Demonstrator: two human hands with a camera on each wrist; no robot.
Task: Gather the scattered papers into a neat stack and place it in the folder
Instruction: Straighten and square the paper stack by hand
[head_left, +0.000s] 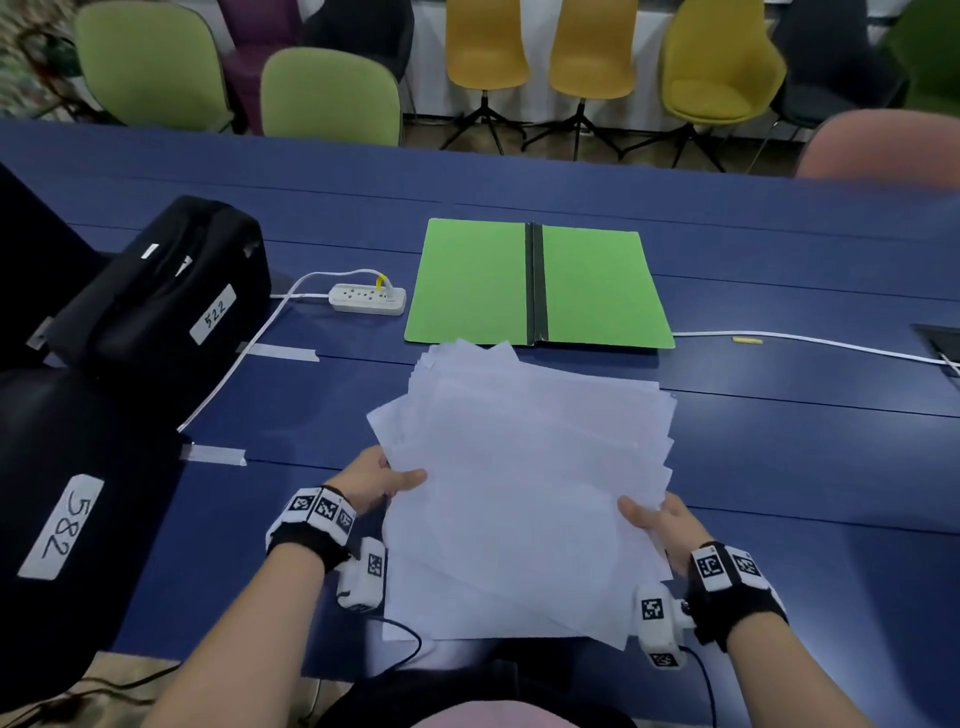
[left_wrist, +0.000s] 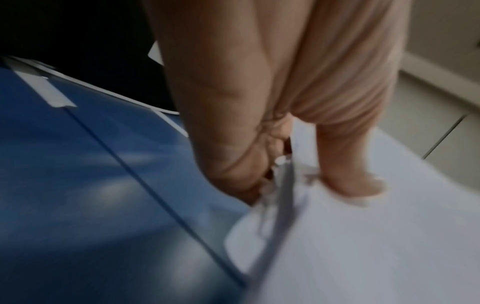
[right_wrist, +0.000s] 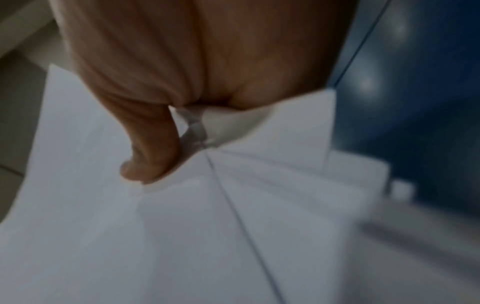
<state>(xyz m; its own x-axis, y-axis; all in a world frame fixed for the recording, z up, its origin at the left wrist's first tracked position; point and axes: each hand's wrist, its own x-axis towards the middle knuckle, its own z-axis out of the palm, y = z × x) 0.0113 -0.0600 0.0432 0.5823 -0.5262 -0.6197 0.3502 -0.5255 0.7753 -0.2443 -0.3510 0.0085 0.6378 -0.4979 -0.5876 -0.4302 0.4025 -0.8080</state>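
Both hands pinch the papers at their side edges, left hand at nine o'clock, right hand at three, thumbs on top. The sheets are fanned, light, limp and likely slippery; they need squaring, gripped at opposite edges. The green folder lies open at twelve o'clock on the counter
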